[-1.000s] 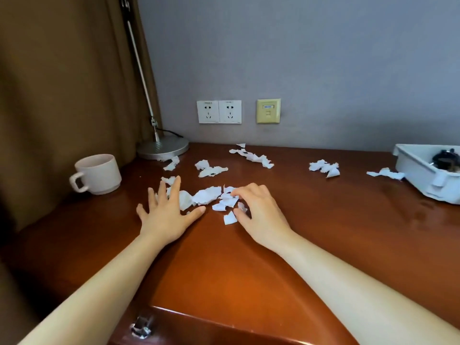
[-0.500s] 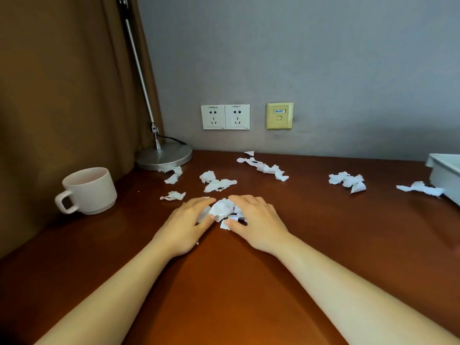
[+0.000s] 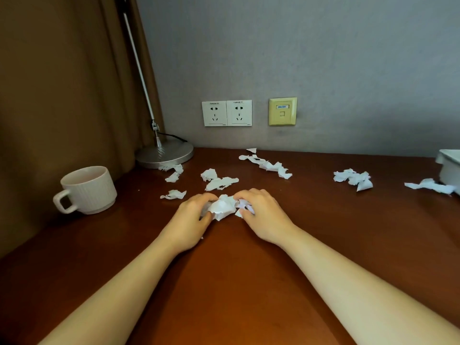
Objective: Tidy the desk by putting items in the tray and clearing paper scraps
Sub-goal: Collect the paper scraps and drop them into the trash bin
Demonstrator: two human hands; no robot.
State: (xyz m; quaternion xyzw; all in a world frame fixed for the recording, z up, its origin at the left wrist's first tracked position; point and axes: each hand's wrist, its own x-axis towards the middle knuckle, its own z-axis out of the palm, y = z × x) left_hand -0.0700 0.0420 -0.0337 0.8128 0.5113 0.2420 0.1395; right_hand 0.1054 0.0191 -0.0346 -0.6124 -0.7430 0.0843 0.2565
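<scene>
At mid-frame our left hand (image 3: pixel 189 221) and right hand (image 3: pixel 267 217) bunch a wad of paper scraps (image 3: pixel 222 207) on the surface (image 3: pixel 224 282), fingers (image 3: pixel 200 197) curled round it; next, we judge, it must be lifted without shedding pieces.

Scrap pile (image 3: pixel 222 207): loose and flat before; now bunched into a raised wad.
Left hand (image 3: pixel 189 220): formerly flat, fingers spread; now curled against the scrap pile.
Right hand (image 3: pixel 265 216): drawn closer to the left hand, fingers curled on the scrap pile.
Tray (image 3: pixel 450 168): only a corner left in view.
</scene>
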